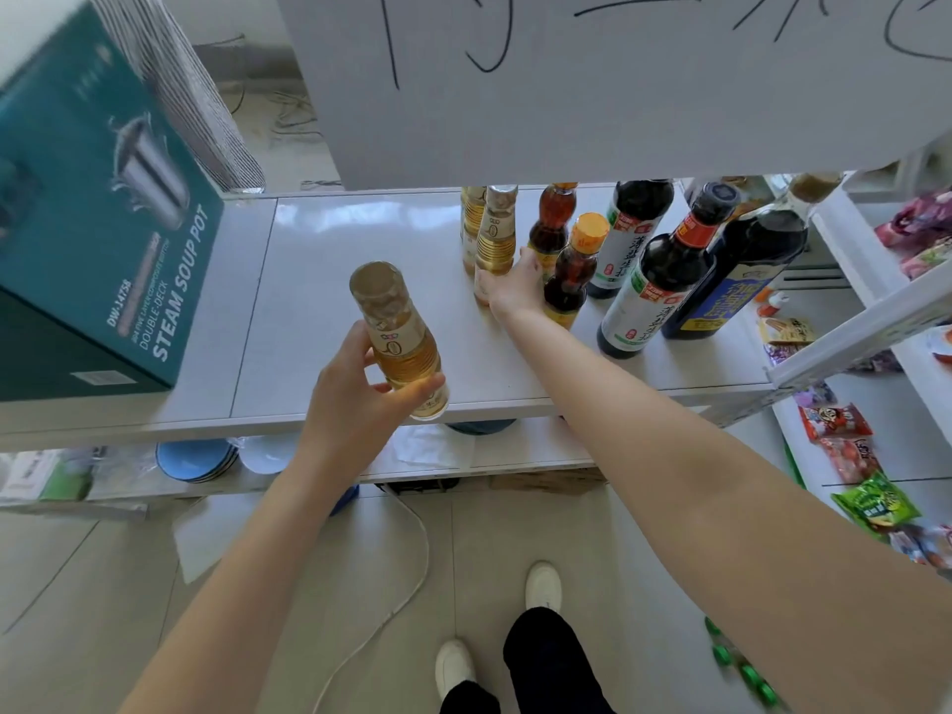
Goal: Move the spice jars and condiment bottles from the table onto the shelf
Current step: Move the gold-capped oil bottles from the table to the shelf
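Observation:
My left hand [355, 389] grips a pale yellow bottle [399, 332] with a clear wrapped cap, held just above the front edge of the white shelf [360, 280]. My right hand [512, 288] reaches further in and wraps around the base of a second pale yellow bottle [495, 239] standing on the shelf. A third like it [471, 219] stands just behind. To the right stand two amber bottles with orange caps [574, 270], two dark soy sauce bottles [651, 280] and a big dark bottle with a blue label [731, 280].
A teal steam soup pot box [103, 224] fills the shelf's left end. A paper sign [592, 79] hangs over the shelf from above. Blue bowls [196, 458] sit on the lower shelf. Snack packets [845, 440] lie on a rack at right. A white cable [412, 548] crosses the floor.

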